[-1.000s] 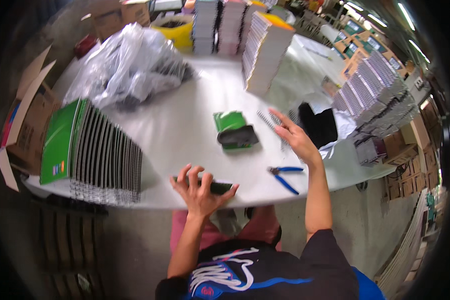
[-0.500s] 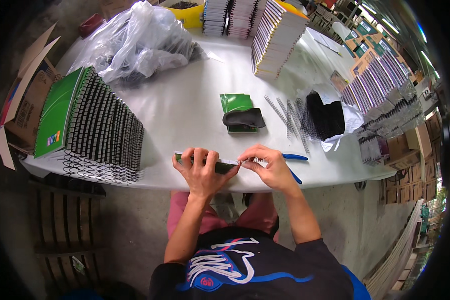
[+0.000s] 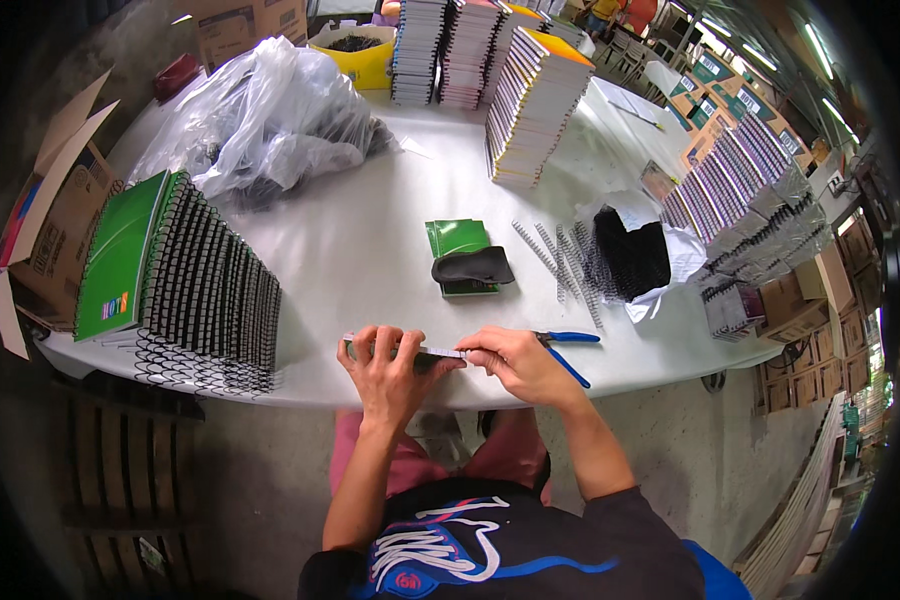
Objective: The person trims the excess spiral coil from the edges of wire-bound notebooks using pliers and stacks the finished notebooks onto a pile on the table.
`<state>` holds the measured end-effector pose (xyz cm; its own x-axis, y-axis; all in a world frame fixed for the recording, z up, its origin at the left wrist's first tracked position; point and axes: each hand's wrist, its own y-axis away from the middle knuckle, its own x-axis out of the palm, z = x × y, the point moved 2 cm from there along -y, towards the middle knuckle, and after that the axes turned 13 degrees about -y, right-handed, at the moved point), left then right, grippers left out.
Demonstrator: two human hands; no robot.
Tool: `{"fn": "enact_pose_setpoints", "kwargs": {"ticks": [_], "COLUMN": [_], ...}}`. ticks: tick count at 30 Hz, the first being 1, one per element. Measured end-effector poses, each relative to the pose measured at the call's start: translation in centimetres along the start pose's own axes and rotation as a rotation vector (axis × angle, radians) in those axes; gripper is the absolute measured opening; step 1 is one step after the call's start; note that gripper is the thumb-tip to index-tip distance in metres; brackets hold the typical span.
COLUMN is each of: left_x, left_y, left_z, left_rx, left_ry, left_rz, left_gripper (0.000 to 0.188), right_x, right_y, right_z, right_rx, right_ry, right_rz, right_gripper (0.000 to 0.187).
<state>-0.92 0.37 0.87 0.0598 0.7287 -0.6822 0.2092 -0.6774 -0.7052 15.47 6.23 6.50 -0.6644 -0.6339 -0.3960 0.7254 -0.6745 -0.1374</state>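
Note:
At the table's near edge my left hand [image 3: 385,375] grips a thin notebook [image 3: 440,351], holding it edge-up with the fingers over the far side and the thumb on the near side. My right hand [image 3: 515,362] is closed in a pinch at the notebook's right end, on what looks like the end of a spiral coil; the fingers mostly hide it. Just right of that hand lie blue-handled pliers [image 3: 570,338]. Farther in, a dark curved pad [image 3: 470,266] rests on small green booklets [image 3: 457,237]. Several loose spiral coils [image 3: 552,258] lie to their right.
A tall stack of green spiral notebooks [image 3: 205,280] stands left, beside an open carton [image 3: 65,235]. Behind are a clear plastic bag [image 3: 270,120], a yellow tub [image 3: 365,62] and notebook stacks [image 3: 535,110]. On the right lie a black bundle [image 3: 632,250] and wrapped notebooks [image 3: 745,185].
My right hand has turned and drawn in against the notebook's end, covering the coil that showed there before. The whole view has shifted, so the table sits lower in the picture.

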Motion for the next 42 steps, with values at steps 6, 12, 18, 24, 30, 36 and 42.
{"fn": "enact_pose_setpoints", "kwargs": {"ticks": [6,12,18,24,30,36,42], "left_x": [0.2,0.5,-0.5,-0.6,-1.2,-1.0,-0.5], "left_y": [-0.2,0.0,-0.2,-0.1,-0.5,-0.2,-0.6], "left_z": [-0.1,-0.3,1.6,1.0,1.1,1.2,0.8], "left_rx": [-0.01,-0.012,0.001,0.021,0.032,0.065,0.044], "left_ry": [-0.045,-0.019,0.059,0.143,0.136,0.177,0.194], "left_rz": [0.009,-0.004,0.031,0.018,0.03,0.067,0.108], "left_gripper": [0.045,0.043,0.05,0.052,0.053,0.057,0.057], "right_x": [0.9,2.1,-2.2,-5.1,-5.6,-1.0,-1.9], "right_y": [-0.9,-1.1,-3.9,-8.0,-7.4,-2.3,-2.5], "right_z": [-0.5,0.2,-1.7,-8.2,-6.2,-5.9,-3.2], "right_rx": [-0.048,0.155,0.019,0.016,-0.081,0.164,-0.133], "right_ry": [0.126,0.337,0.295,0.697,-0.144,-0.364,-0.307], "right_rz": [-0.097,-0.292,0.003,-0.135,-0.291,0.138,0.109], "right_gripper": [0.021,0.032,0.025,0.04,0.032,0.032,0.027]}}
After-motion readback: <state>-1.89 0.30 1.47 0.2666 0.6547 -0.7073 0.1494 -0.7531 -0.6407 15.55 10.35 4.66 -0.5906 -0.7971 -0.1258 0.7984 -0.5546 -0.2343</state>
